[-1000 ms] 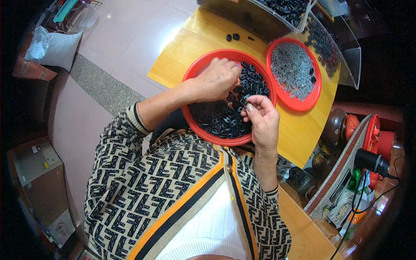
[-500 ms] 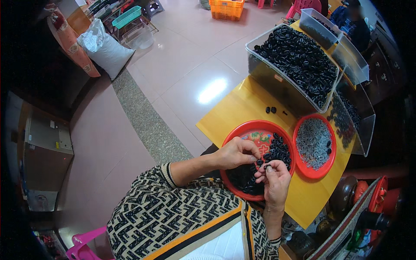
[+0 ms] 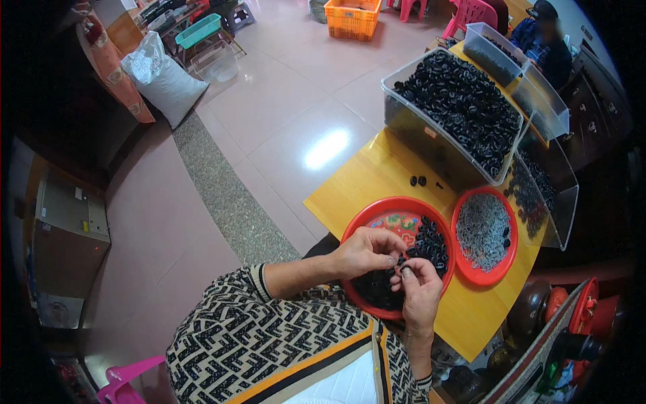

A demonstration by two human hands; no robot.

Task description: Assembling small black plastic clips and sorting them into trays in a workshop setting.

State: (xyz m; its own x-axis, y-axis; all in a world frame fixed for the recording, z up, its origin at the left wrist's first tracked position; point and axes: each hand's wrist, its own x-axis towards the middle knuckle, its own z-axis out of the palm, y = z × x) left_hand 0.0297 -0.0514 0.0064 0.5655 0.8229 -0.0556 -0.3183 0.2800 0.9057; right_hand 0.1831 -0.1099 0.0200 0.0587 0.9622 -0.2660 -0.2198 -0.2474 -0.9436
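Left hand [image 3: 363,252]: curled over the near part of the large red tray [image 3: 367,222], fingertips drawn together at a small black ring [image 3: 402,264].
Right hand [image 3: 420,296]: raised from the near edge, thumb and forefinger pinched toward the same ring; the two hands meet fingertip to fingertip.
Piece in hand: too small to tell how it is gripped, or whether it is one piece or two.
Black rings [image 3: 434,246]: heaped in the right and near parts of the large tray, its patterned bottom bare at the far left.
Small red tray [image 3: 508,259]: just right of the large one, holding pale grey pieces and a few black ones.
Clear bin [image 3: 431,135]: far side of the yellow surface [image 3: 356,195], piled with black rings.
Loose rings [image 3: 417,180]: on the surface between bin and tray.
Risk: the pinch looks slight, so I judge the ring could slip and roll off the surface to the floor.
Risk: a forearm resting on the tray rim could tip it.
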